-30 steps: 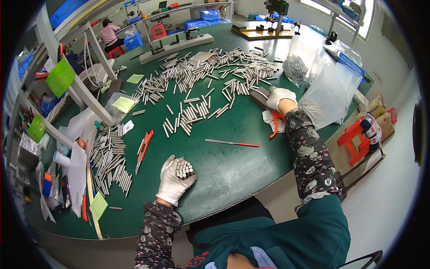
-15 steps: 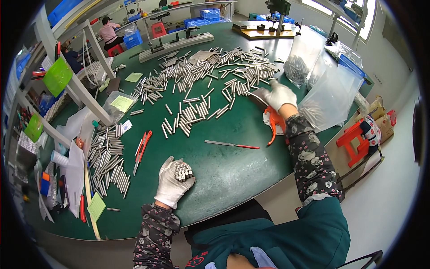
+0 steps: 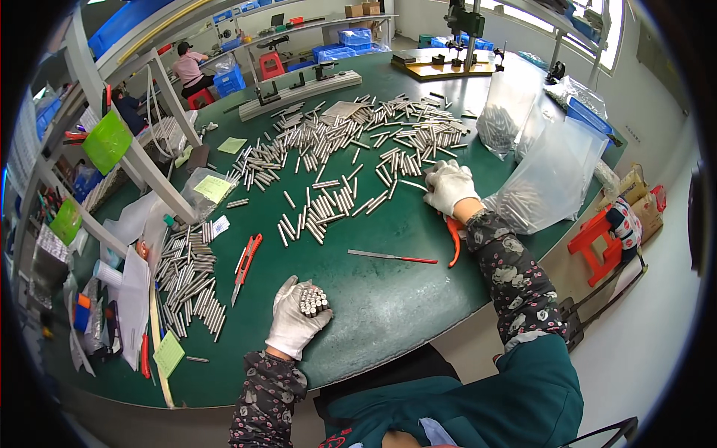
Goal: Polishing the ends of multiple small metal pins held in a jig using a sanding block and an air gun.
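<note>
My left hand [image 3: 293,321], in a white glove, grips a bundle of short metal rods [image 3: 312,300] held upright near the table's front edge. My right hand [image 3: 448,185], also gloved, rests with its fingers curled on the green table [image 3: 373,299], beside scattered metal rods [image 3: 388,168]. Whether it holds any rod I cannot tell. An orange-handled pair of pliers [image 3: 453,240] lies just under my right wrist. A thin tool with a red handle [image 3: 392,257] lies between my two hands.
Many metal rods [image 3: 328,138] cover the far half of the table. Another pile of rods [image 3: 187,276] and an orange utility knife [image 3: 245,265] lie at the left. Clear plastic bags of rods [image 3: 549,175] stand at the right. A person [image 3: 188,69] sits far behind.
My right hand has moved away from the table edge and the pliers toward the scattered rods. My left hand keeps the bundle still.
</note>
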Demonstrator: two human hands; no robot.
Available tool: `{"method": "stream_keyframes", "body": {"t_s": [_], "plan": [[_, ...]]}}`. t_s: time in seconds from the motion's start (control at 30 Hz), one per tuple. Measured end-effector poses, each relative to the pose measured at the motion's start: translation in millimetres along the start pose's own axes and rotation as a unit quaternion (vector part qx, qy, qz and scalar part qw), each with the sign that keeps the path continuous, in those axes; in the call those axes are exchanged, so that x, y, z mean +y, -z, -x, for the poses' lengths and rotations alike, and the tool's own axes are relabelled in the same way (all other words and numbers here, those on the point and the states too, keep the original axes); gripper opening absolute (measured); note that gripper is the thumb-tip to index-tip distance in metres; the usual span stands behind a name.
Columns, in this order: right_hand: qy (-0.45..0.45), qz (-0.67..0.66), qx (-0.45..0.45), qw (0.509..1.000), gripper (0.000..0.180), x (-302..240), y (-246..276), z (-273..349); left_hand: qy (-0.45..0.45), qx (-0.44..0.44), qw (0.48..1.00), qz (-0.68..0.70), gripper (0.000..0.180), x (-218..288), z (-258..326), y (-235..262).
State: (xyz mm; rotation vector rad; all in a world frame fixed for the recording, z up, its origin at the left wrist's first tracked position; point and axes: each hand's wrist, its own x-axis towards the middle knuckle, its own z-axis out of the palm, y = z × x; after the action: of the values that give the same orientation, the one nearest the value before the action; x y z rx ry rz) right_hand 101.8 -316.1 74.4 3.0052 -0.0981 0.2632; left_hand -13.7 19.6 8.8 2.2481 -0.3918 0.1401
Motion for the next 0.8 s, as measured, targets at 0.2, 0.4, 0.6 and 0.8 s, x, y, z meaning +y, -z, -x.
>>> {"method": "stream_keyframes", "body": {"t_s": [0.2, 0.4, 0.6, 0.8], "plan": [[-0.099, -0.058, 0.004, 0.993, 0.041, 9, 4, -10, -0.022, -0.002, 1.0, -0.006, 0.035, -6, -1, -1], [-0.151, -0.168, 0.048, 0.973, 0.042, 30, -3, -25, -0.038, 0.018, 0.999, -0.025, 0.046, 5, -7, -1], [0.211, -0.422, 0.182, 0.862, 0.048, -54, 33, 39, -0.007, -0.007, 0.999, -0.043, 0.044, 9, -4, 7], [0.38, -0.348, 0.084, 0.853, 0.041, -128, 55, 115, 0.149, -0.062, 0.86, 0.484, 0.035, 18, -2, -1]]}}
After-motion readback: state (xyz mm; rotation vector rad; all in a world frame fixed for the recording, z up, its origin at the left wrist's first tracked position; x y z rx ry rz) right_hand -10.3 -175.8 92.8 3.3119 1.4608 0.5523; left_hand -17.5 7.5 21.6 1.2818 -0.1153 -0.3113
